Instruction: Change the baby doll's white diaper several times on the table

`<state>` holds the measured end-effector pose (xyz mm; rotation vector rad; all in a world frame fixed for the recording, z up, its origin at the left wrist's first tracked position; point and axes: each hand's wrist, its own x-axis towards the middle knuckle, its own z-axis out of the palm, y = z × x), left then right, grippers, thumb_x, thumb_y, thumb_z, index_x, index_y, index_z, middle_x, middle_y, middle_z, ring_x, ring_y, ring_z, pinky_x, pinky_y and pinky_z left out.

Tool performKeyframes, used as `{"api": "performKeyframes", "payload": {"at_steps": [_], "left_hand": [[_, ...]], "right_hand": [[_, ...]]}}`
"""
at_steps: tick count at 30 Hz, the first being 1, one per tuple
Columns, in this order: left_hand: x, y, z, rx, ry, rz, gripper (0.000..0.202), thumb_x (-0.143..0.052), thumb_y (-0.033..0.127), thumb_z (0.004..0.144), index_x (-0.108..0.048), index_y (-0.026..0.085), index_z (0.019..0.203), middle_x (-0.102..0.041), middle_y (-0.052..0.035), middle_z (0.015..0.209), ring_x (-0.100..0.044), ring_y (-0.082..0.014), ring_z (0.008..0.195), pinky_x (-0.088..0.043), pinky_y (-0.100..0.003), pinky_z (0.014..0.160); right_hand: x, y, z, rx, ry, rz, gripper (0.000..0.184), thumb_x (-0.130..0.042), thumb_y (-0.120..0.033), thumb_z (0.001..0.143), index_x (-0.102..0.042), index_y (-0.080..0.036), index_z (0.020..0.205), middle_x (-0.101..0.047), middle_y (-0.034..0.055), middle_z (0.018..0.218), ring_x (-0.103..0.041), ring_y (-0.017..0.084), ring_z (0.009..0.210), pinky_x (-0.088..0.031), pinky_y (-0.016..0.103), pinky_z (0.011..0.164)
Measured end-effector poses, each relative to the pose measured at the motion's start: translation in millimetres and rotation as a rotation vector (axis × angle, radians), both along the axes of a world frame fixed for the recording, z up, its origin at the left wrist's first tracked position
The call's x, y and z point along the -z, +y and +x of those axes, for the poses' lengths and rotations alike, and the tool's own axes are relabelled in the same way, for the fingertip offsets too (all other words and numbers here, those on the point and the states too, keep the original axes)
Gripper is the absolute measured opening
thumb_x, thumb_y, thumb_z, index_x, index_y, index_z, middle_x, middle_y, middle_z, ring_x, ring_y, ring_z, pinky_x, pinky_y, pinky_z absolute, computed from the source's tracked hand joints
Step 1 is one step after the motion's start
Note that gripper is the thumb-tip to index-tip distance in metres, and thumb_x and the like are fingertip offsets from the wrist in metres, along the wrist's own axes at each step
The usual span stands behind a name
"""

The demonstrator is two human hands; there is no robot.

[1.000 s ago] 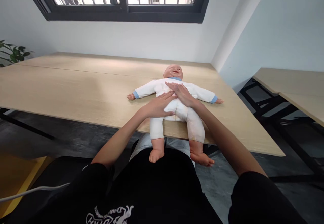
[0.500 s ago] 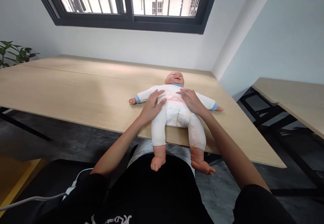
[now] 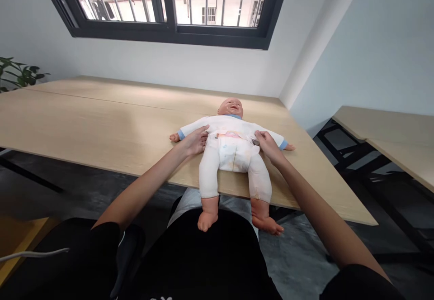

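Note:
A baby doll (image 3: 208, 173) in a white suit with blue cuffs lies face up on the wooden table (image 3: 101, 128), its feet hanging over the front edge. Around its hips is a white diaper (image 3: 233, 155) with a pink-patterned waistband. My right hand (image 3: 269, 147) pinches the diaper's side at the doll's waist, on the right of the view. On the opposite side, my left hand (image 3: 195, 141) is at the doll's waist with its fingers curled in; what lies between those fingers is hidden.
A barred window (image 3: 169, 24) is set in the wall behind the table. Another table (image 3: 389, 128) stands to the right, across a gap. At far left is a green plant (image 3: 22, 76), and a white cable (image 3: 37, 254) runs along the lower left.
Both hands have moved outward from the doll's belly to the two sides of its waist, uncovering the waistband. My right fingers have closed on the diaper's side. The view has shifted slightly.

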<state>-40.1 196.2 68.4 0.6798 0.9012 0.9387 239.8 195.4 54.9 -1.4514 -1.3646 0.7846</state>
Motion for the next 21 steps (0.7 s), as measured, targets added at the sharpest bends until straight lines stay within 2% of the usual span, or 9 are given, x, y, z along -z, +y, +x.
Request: {"api": "performKeyframes", "payload": {"at_steps": [1,3,6,8,11,15,18,21], "left_hand": [[-2.6,5.3,4.0,-0.002,-0.013,-0.033,0.026,-0.06,0.037,0.098,-0.064,0.016,0.083,-0.067,-0.0045,0.072,-0.063,-0.0167,0.068,-0.052,-0.027,0.072],[-5.3,15.8,12.4,-0.004,-0.034,-0.059,0.029,-0.056,0.039,0.1,-0.065,0.014,0.089,-0.067,-0.0059,0.07,-0.066,-0.0208,0.075,-0.054,-0.031,0.078],[-3.6,27.6,22.6,0.025,-0.076,-0.026,0.036,-0.053,0.044,0.101,-0.067,0.011,0.104,-0.071,-0.0092,0.074,-0.07,-0.0271,0.091,-0.054,-0.037,0.089],[-0.8,32.0,26.4,0.04,-0.086,0.016,0.044,-0.05,0.05,0.102,-0.067,0.011,0.11,-0.073,-0.0111,0.079,-0.069,-0.0291,0.1,-0.054,-0.04,0.095],[3.0,36.0,27.8,0.073,-0.026,0.082,0.06,-0.041,0.065,0.101,-0.067,0.012,0.112,-0.075,-0.013,0.087,-0.067,-0.0308,0.111,-0.052,-0.044,0.103],[8.6,43.3,26.8,0.183,0.141,0.309,0.085,-0.021,0.08,0.097,-0.068,0.01,0.108,-0.077,-0.0149,0.096,-0.063,-0.0342,0.121,-0.043,-0.051,0.114],[16.0,49.9,27.8,0.125,0.328,0.534,0.093,-0.014,0.085,0.094,-0.069,0.011,0.105,-0.077,-0.015,0.102,-0.059,-0.0357,0.127,-0.033,-0.054,0.121],[23.7,53.5,33.1,0.032,0.384,0.65,0.089,-0.019,0.085,0.093,-0.069,0.014,0.107,-0.077,-0.0133,0.109,-0.056,-0.0357,0.131,-0.028,-0.057,0.124]], "right_hand": [[-0.9,-0.9,-1.7,0.024,0.083,-0.075,0.019,-0.055,-0.038,0.097,-0.059,-0.02,0.094,-0.069,0.0092,0.107,-0.066,0.024,0.1,-0.056,0.035,0.088],[-3.7,-5.3,-3.3,-0.007,0.253,-0.197,0.014,-0.059,-0.032,0.096,-0.06,-0.02,0.09,-0.07,0.0065,0.096,-0.068,0.019,0.085,-0.057,0.026,0.069],[-8.4,-13.0,-4.6,-0.08,0.472,-0.309,0.013,-0.058,-0.027,0.097,-0.064,-0.019,0.088,-0.071,0.0053,0.088,-0.068,0.015,0.074,-0.056,0.021,0.062],[-9.8,-14.4,-7.0,-0.137,0.588,-0.365,0.019,-0.052,-0.028,0.1,-0.066,-0.018,0.092,-0.073,0.0065,0.089,-0.07,0.016,0.077,-0.058,0.022,0.068],[-6.9,-7.9,-11.4,-0.278,0.671,-0.403,0.034,-0.045,-0.041,0.104,-0.068,-0.016,0.105,-0.075,0.0113,0.103,-0.073,0.021,0.096,-0.06,0.03,0.085],[1.4,5.7,-10.5,-0.343,0.545,-0.365,0.054,-0.042,-0.066,0.097,-0.064,-0.017,0.105,-0.074,0.0176,0.111,-0.07,0.032,0.112,-0.057,0.048,0.099],[1.9,6.8,-9.9,-0.387,0.467,-0.317,0.062,-0.037,-0.073,0.094,-0.063,-0.018,0.104,-0.072,0.0191,0.117,-0.067,0.034,0.12,-0.054,0.052,0.104],[-5.5,0.3,-17.9,-0.496,0.548,-0.31,0.066,-0.033,-0.072,0.096,-0.066,-0.016,0.11,-0.072,0.0174,0.121,-0.064,0.03,0.124,-0.053,0.047,0.106]]}}
